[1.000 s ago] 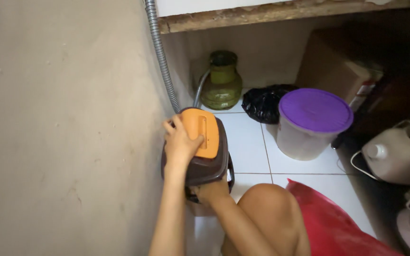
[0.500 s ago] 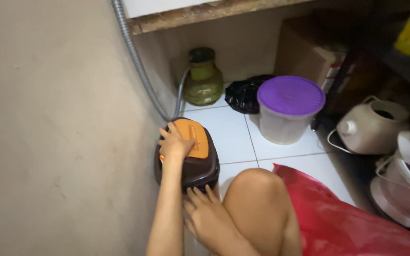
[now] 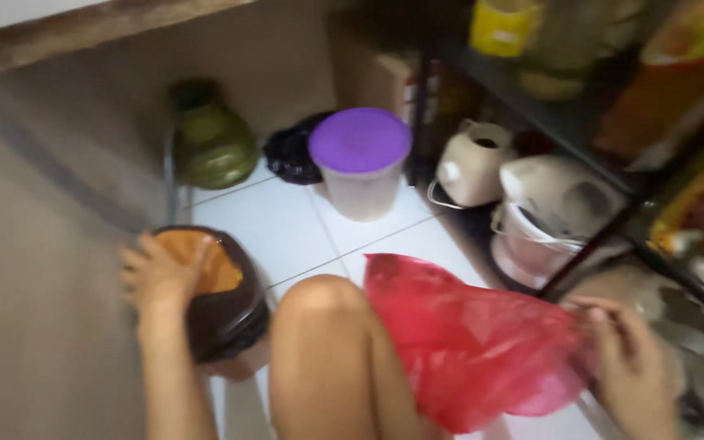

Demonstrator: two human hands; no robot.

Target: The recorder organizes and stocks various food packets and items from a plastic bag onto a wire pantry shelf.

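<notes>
Crinkled red plastic bag [image 3: 466,350], rounded brown container [image 3: 226,305]

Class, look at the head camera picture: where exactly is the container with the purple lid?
The container with the purple lid stands on the white tiled floor in the upper middle, between the black bag on its left and the cream cooker on its right.

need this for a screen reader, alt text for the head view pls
A person crouching on a white tiled floor rests the left hand on an orange-lidded brown container while the right hand grips a red plastic bag. A purple-lidded tub stands behind.
</notes>
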